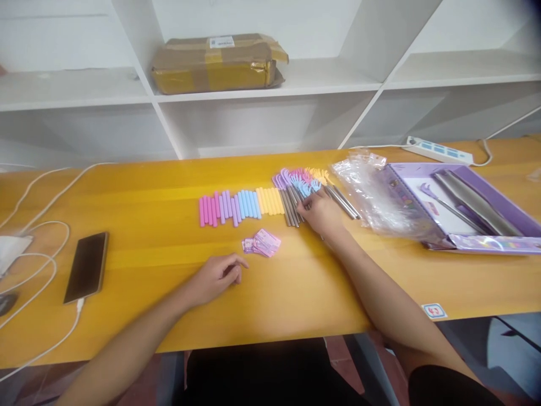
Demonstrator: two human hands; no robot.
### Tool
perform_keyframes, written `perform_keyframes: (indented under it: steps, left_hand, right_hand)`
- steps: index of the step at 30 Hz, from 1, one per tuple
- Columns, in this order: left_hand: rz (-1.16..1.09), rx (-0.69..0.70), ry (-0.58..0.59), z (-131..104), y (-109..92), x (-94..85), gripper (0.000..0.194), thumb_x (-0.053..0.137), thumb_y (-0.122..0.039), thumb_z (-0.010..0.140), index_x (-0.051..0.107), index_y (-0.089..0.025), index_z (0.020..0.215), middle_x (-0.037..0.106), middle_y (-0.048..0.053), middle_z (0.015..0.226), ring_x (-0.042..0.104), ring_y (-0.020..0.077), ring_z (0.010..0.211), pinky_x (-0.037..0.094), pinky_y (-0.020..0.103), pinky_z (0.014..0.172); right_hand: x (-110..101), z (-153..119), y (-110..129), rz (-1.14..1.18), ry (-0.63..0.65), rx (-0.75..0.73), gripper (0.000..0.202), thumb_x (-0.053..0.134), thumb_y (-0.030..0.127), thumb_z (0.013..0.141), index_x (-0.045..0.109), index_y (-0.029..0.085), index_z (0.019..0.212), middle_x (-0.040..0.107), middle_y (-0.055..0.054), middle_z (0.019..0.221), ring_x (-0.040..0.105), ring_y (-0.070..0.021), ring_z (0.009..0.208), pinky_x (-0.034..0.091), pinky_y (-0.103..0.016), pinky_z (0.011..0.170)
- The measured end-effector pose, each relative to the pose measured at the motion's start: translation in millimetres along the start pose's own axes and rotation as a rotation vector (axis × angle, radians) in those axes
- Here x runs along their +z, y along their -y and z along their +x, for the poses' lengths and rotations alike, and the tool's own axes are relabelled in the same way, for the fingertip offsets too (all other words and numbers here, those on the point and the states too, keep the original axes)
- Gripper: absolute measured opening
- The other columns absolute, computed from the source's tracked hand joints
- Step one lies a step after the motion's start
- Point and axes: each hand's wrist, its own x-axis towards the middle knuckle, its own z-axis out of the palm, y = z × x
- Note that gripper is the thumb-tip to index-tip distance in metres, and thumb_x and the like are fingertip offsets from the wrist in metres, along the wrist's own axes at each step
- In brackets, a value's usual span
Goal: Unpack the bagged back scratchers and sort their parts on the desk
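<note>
My right hand (323,214) is over a bunch of back scratcher rods, its fingers pinched at the metal rods (289,207) below their claw-shaped heads. The heads are purple, pink, yellow and blue (302,186); the hand hides some shafts. My left hand (220,276) rests on the table, fingers loosely bent and apart, holding nothing. Just beyond it is a small fanned pile of pink printed cards (266,243). Coloured foam-like sleeves lie side by side left of the rods: pink (208,211), purple (230,207), blue (249,204) and yellow (270,201).
Crumpled clear plastic bags (372,192) lie between the rods and an open purple box (454,243) containing another claw-headed rod (454,208) and grey packets. A phone (87,266) with a white cable is at left. Behind are a power strip (439,151) and a shelved taped carton (215,65).
</note>
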Motion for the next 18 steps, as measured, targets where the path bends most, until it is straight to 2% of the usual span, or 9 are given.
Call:
perform_keyframes:
  steps: [5, 10, 18]
  left_hand:
    - [-0.037, 0.006, -0.046, 1.5, 5.2, -1.9, 0.027, 0.048, -0.036, 0.112, 0.070, -0.022, 0.119, 0.072, 0.000, 0.085, 0.067, 0.0164, 0.080, 0.052, 0.029, 0.079]
    - [-0.067, 0.028, -0.109, 3.6, 7.8, -5.5, 0.027, 0.049, -0.037, 0.112, 0.070, -0.022, 0.115, 0.070, 0.000, 0.082, 0.066, 0.0162, 0.077, 0.052, 0.030, 0.077]
    - [-0.061, 0.031, -0.144, 6.0, 5.8, -10.0, 0.024, 0.050, -0.035, 0.110, 0.069, -0.021, 0.113, 0.069, 0.000, 0.080, 0.065, 0.0162, 0.074, 0.051, 0.030, 0.074]
  right_hand:
    - [1.8, -1.8, 2.3, -0.031, -0.016, -0.018, 0.029, 0.062, 0.039, 0.102, 0.079, 0.016, 0.095, 0.074, -0.015, 0.110, 0.068, -0.0255, 0.083, 0.048, -0.037, 0.081]
    - [2.8, -1.5, 5.4, -0.031, -0.028, -0.004, 0.023, 0.064, 0.034, 0.097, 0.077, 0.016, 0.090, 0.074, -0.013, 0.105, 0.066, -0.0238, 0.080, 0.046, -0.035, 0.077]
    - [-1.7, -2.2, 8.5, -0.024, -0.024, -0.018, 0.020, 0.063, 0.031, 0.095, 0.074, 0.017, 0.086, 0.073, -0.013, 0.102, 0.065, -0.0236, 0.080, 0.043, -0.035, 0.073]
